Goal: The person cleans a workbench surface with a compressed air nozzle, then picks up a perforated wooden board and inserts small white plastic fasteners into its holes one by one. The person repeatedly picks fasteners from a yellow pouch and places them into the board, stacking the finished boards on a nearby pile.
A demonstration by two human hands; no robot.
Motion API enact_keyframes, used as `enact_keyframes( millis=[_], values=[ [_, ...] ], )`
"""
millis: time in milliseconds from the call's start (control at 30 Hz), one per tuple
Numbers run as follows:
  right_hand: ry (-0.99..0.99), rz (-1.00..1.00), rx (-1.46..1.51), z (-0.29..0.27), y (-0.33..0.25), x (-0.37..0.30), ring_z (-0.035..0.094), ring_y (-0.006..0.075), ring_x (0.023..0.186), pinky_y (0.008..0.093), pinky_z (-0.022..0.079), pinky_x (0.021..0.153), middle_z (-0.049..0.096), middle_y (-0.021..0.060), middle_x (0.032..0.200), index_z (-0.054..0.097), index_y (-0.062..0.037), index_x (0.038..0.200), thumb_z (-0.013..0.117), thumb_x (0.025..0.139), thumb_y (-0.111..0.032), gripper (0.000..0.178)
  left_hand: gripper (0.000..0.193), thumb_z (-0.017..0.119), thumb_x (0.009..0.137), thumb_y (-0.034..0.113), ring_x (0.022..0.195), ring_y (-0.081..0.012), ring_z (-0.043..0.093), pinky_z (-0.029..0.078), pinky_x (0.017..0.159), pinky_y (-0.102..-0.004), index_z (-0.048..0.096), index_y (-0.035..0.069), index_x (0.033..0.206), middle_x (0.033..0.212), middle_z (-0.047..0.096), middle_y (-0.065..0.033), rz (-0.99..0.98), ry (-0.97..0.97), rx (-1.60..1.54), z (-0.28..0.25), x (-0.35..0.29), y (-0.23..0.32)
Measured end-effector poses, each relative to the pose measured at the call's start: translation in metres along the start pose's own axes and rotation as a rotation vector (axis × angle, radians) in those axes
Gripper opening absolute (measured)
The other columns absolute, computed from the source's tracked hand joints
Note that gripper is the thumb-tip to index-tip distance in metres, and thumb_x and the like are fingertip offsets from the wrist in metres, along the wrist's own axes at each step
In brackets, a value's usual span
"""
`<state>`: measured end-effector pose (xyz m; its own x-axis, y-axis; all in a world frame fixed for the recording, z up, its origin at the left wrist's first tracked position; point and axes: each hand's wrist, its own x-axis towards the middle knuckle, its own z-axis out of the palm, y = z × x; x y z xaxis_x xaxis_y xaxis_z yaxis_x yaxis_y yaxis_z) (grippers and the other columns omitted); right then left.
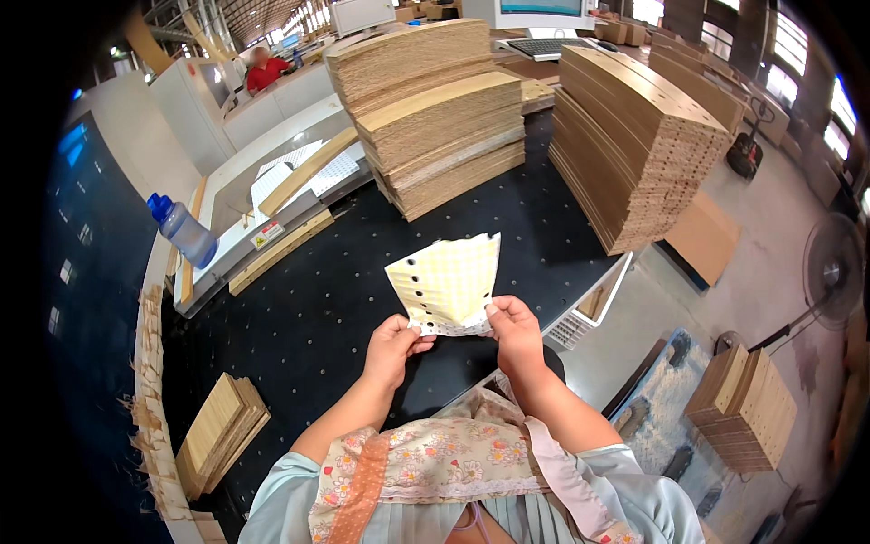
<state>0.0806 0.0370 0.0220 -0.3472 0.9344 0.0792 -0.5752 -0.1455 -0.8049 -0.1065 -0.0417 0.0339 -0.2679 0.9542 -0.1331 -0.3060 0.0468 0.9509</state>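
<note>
Both the left hand (pixel 393 349) and right hand (pixel 517 334) pinched the yellow-checked sheet (pixel 450 279) at frame centre; it looked already opened out but unattached, apart from the stacked boards (pixel 444 127), upper centre.

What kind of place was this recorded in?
Probably a wood-panel or furniture workshop: tall stacks of cut boards stand on a black table dotted with small studs or holes, and a hand pallet truck is parked on the floor beyond.

We are pinching with our left hand (pixel 392 351) at seven o'clock and right hand (pixel 517 337) at four, forearms (pixel 348 415) converging.
</note>
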Motion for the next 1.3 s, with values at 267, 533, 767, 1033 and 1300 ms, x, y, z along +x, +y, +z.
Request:
enact_keyframes(
  millis=[267,533,767,1033,1300],
  values=[
    [0.131,0.148,0.128,-0.007,0.000,-0.009,0.064,0.0169,0.078,0.0300,0.054,0.068,0.064,0.0103,0.090,0.054,-0.0010,0.094,0.052,0.092,-0.009,0.008,0.063,0.061,0.083,0.002,0.110,-0.0236,0.057,0.046,0.094,-0.0392,0.031,0.008,0.137,0.134,0.043,-0.0171,0.324,-0.201,-0.171,-0.004,-0.033,0.023],
    [0.075,0.185,-0.032,0.011,0.021,-0.013,0.060,0.0157,0.079,0.0280,0.049,0.068,0.062,0.0077,0.089,0.049,-0.0035,0.108,0.055,0.088,-0.006,0.021,0.036,0.058,0.084,-0.009,0.102,-0.0138,0.055,0.045,0.091,-0.0281,0.057,0.002,0.118,0.112,0.059,-0.0072,0.168,-0.113,0.332,-0.016,-0.041,0.001],
    [-0.472,-0.214,-0.954,-0.006,0.036,0.002,0.057,0.0295,0.101,0.0407,0.046,0.087,0.060,0.0127,0.108,0.056,-0.0074,0.116,0.061,0.081,-0.010,0.035,0.037,0.061,0.083,-0.003,0.102,-0.0121,0.054,0.045,0.089,-0.0270,0.055,0.006,0.119,0.111,0.057,-0.0035,0.105,-0.277,0.302,-0.066,-0.015,0.005],
    [-0.279,-0.729,-1.912,-0.097,0.055,0.017,0.055,0.0310,0.108,0.0453,0.045,0.089,0.059,0.0121,0.117,0.059,-0.0097,0.111,0.055,0.083,-0.015,0.028,0.049,0.070,0.069,0.013,0.109,-0.0381,0.049,0.040,0.097,-0.0424,0.053,0.000,0.112,0.116,0.051,-0.0225,0.488,1.247,0.960,-0.312,0.100,0.074],
    [0.208,0.222,-0.807,-0.029,0.032,0.008,0.060,0.0328,0.089,0.0384,0.048,0.085,0.064,0.0178,0.102,0.064,-0.0034,0.106,0.061,0.083,-0.004,0.023,0.068,0.058,0.086,0.029,0.128,-0.0331,0.041,0.028,0.109,-0.0391,0.028,0.007,0.143,0.134,0.049,-0.0159,-0.013,1.348,0.731,-0.461,0.129,0.080]
  ],
)
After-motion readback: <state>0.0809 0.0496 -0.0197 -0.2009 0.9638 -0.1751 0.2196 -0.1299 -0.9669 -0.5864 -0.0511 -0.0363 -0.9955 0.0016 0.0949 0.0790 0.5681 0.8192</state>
